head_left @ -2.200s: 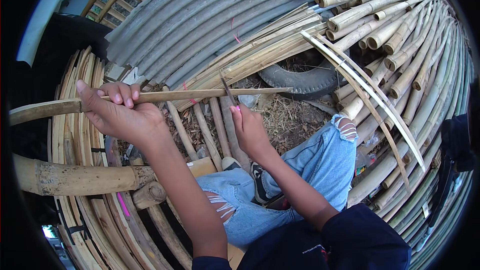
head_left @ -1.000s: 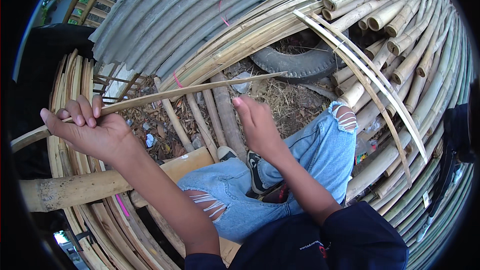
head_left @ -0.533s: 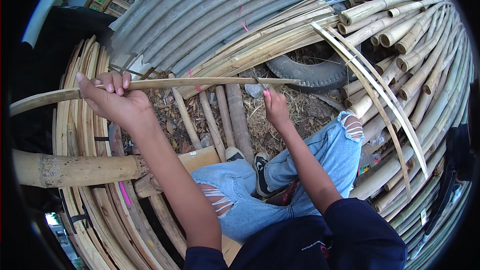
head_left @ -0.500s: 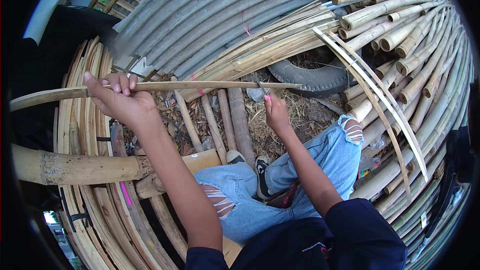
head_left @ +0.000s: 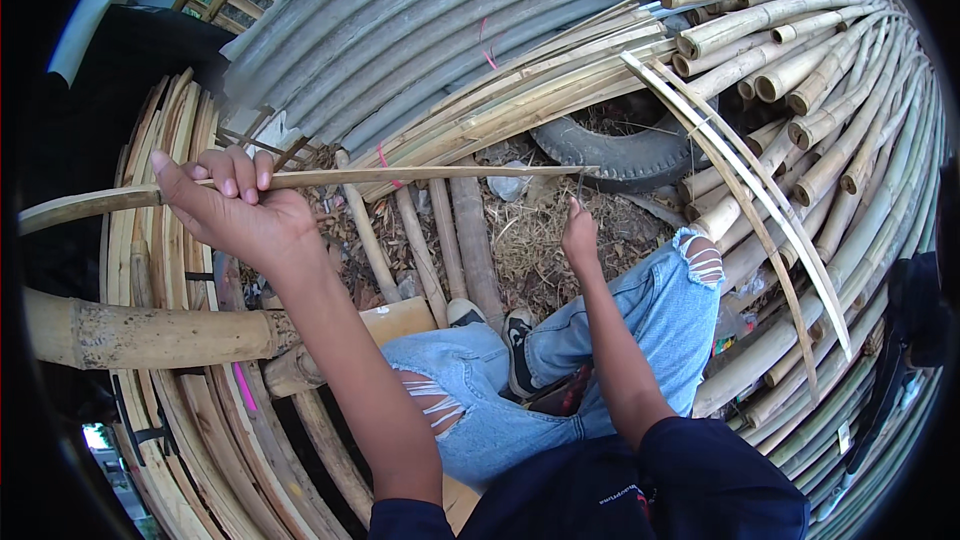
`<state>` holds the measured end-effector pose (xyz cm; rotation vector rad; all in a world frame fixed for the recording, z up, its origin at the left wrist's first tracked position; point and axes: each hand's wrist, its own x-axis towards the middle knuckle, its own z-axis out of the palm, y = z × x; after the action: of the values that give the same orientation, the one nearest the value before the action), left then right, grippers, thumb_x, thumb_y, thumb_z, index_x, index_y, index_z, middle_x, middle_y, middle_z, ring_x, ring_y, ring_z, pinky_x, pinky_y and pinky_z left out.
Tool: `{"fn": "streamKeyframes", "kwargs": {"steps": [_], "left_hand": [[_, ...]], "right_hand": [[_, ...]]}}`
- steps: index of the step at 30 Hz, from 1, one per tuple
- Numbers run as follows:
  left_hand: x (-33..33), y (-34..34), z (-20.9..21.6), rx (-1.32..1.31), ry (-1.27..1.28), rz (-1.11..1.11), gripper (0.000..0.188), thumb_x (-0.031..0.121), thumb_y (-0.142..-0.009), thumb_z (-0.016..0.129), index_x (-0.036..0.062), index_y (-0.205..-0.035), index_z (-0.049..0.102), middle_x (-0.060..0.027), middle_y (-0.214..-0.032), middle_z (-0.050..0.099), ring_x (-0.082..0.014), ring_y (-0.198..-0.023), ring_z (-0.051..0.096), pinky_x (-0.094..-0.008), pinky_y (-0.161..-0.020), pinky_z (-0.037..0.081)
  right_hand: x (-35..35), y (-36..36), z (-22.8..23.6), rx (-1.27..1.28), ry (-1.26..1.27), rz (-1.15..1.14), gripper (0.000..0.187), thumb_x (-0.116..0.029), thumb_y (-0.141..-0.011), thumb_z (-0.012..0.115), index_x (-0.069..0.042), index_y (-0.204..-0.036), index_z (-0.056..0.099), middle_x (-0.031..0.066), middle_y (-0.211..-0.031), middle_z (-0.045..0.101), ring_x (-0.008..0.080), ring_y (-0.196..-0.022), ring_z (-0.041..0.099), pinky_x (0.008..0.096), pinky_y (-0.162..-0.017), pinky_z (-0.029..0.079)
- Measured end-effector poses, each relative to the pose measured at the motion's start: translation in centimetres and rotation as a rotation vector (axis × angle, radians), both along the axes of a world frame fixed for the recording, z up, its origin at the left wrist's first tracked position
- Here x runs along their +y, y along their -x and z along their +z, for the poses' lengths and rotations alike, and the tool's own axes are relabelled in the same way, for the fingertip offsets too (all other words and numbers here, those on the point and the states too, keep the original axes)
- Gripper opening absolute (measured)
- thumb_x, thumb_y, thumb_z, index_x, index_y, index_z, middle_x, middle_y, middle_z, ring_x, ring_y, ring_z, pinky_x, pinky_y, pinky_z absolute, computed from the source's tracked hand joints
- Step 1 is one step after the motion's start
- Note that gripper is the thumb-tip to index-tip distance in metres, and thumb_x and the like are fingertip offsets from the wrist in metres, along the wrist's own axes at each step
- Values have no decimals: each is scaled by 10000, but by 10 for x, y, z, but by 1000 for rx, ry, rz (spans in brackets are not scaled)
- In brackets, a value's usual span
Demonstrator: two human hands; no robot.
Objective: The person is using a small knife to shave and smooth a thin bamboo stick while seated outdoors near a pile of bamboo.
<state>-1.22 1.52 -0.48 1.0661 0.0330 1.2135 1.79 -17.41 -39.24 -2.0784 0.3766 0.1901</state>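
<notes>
A long, slim bamboo strip (head_left: 430,173) lies level across the view, its free tip over the tyre. My left hand (head_left: 240,210) is closed round it near its left part, thumb pointing up. My right hand (head_left: 580,237) is closed on a small knife, whose thin dark blade (head_left: 580,182) rises from the fist and reaches the strip close to its right tip. The knife's handle is hidden in my fingers. Two pale curved strips (head_left: 765,190) stand to the right of my right hand.
A stack of bamboo poles (head_left: 830,125) fills the right side. Split strips (head_left: 540,90) lie before a corrugated metal sheet (head_left: 400,30), with more strips (head_left: 150,200) at the left. A thick bamboo pole (head_left: 170,335) juts in beside my left arm. An old tyre (head_left: 610,155) lies ahead.
My right hand and the knife have slid rightward along the strip to near its tip. My left hand keeps its grip, shifted slightly left.
</notes>
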Motion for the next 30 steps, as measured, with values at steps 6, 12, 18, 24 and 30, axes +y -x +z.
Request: {"fn": "streamKeyframes", "kwargs": {"steps": [6,12,18,24,30], "left_hand": [[-18,7,5,-13,-80,-80,362,331,-895,576,138,-637,411,43,-486,281,-42,-408,254,-186,-380,229],[-14,-1,7,-19,-153,-58,351,332,-911,552,133,-647,437,44,-477,296,-31,-396,250,-170,-359,225],[-8,4,9,-30,-163,-122,367,335,-929,521,131,-633,446,40,-459,286,-39,-377,241,-176,-347,225],[-35,5,8,-46,-133,-161,359,344,-929,517,132,-649,444,49,-469,281,-26,-377,223,-168,-339,219],[-15,-2,13,-9,-36,-24,372,370,-895,572,139,-653,409,45,-482,270,-30,-404,231,-178,-361,221]], "right_hand": [[-15,-9,0,58,-109,-303,534,-375,-980,314,54,-798,575,262,-712,597,416,-671,580,485,-632,404],[38,24,166,-474,-381,155,445,-301,-990,335,37,-724,448,178,-567,431,308,-509,433,405,-512,330],[0,-29,42,-156,-128,-70,587,-390,-982,298,107,-776,532,328,-748,536,506,-786,507,521,-686,369],[-32,-30,-25,-104,-207,-153,607,-410,-977,295,64,-648,484,226,-587,506,394,-573,475,494,-582,342],[33,6,79,-601,-262,81,496,-336,-986,327,65,-733,471,205,-572,429,353,-524,374,458,-550,324]]}}
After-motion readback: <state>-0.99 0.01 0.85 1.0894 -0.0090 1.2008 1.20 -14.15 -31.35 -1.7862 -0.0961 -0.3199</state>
